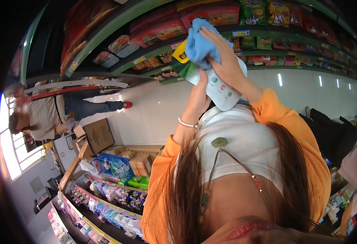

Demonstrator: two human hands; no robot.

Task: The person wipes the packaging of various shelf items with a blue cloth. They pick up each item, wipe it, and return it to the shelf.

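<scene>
A blue cloth (201, 41) lies bunched under my right hand (225, 58), against the upper part of a flat package (224, 99). The package is white and green with a yellow corner, small round coloured icons and some writing. My left hand (199, 96), below a beaded bracelet (189, 123), grips the package's near left edge with the thumb on its face. The fingers of that hand are hidden behind the package. Both hands are out in front of my chest, close to the shelves.
Shelves (154, 55) ahead hold red boxes (209, 15), bowl-shaped packs (123, 45) and snack bags (253, 12). A person (44, 113) stands at left; another person's pink clothing (355, 164) shows at right. Cartons (140, 163), a blue basket (114, 166) and stocked shelves (114, 195) are lower left.
</scene>
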